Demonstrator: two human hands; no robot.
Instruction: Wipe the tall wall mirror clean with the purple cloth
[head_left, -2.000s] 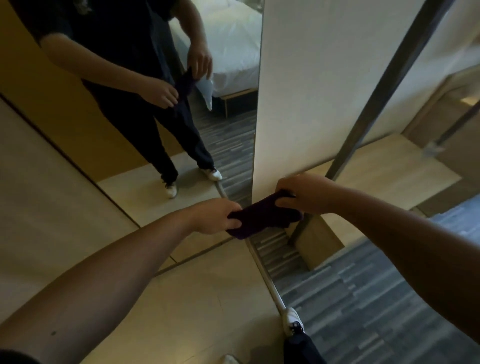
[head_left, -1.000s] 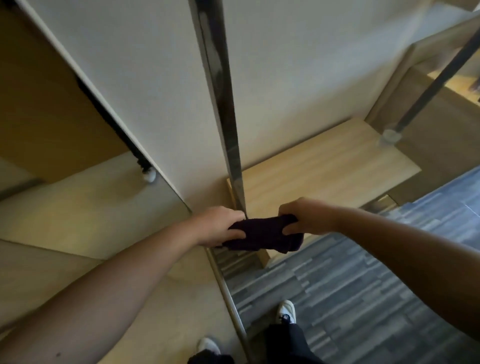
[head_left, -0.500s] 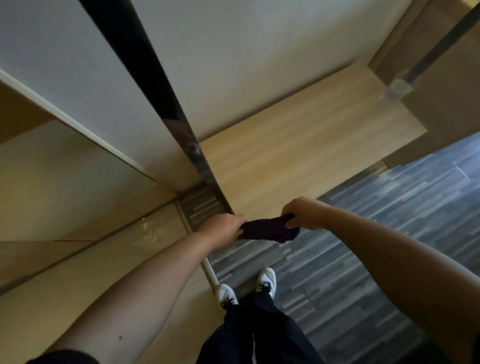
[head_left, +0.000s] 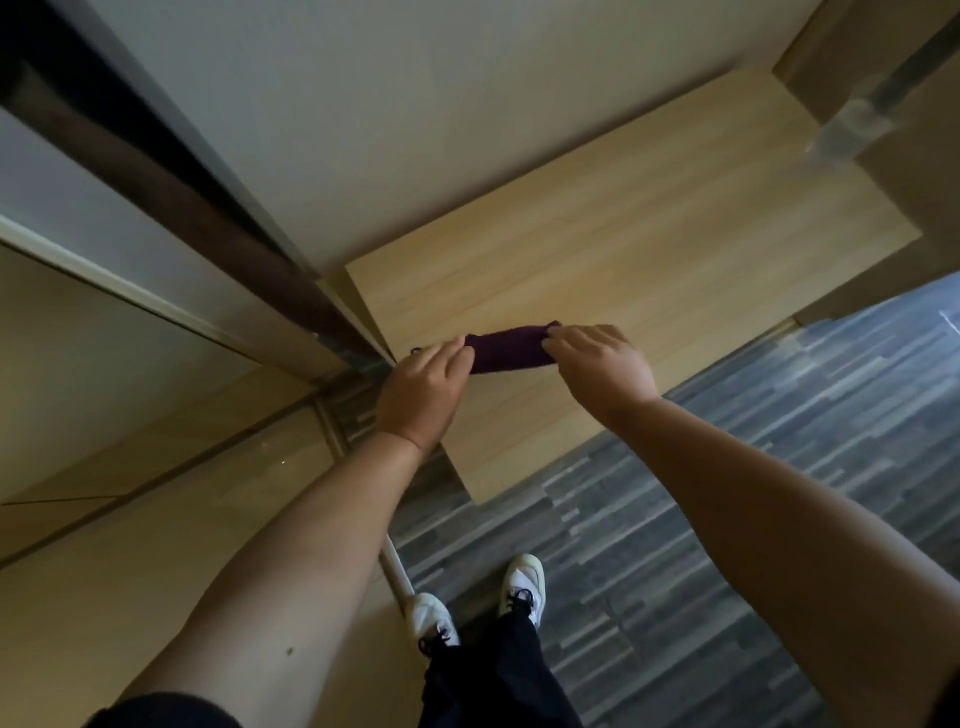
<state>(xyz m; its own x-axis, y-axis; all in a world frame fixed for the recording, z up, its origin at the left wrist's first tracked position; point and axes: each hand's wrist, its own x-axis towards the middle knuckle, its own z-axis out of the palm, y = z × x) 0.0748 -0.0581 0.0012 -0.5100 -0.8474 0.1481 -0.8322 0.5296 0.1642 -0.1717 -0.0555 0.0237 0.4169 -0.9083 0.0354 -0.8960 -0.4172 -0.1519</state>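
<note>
**A:** Quick count of what's visible: one purple cloth (head_left: 511, 348), two hands, two white sneakers (head_left: 523, 584) down on the grey plank floor (head_left: 753, 519), one light wooden surface (head_left: 623, 249), and one mirror (head_left: 130, 467) along the left side. Anything missed?

**B:** Count checks out. One dark metal post (head_left: 156, 156) can be added, seen running diagonally from the upper left toward the left fingertips.

**A:** Cloth orientation?

**B:** It's bunched or folded into a narrow strip, long axis running left-right with the right end tilted slightly up in the view. It's stretched between the two sets of fingers, over the wooden surface. Whether it's actually resting on the wood or held just above can't be told.

**A:** And the grip?

**B:** The left end is pinched in the left hand (head_left: 423, 395) fingers, which are curled closed around it; a small bit of cloth is seen sticking out just past the left fingertips. The right end is clamped under the right hand (head_left: 602, 369) fingers, closed on it from above, knuckles up.

**A:** Arms?

**B:** Both forearms are bare and stretched forward and down, converging toward the cloth. Backs of both hands are turned toward the camera. The mirror edge is just left of the left fingers, not touched by the cloth.
</note>
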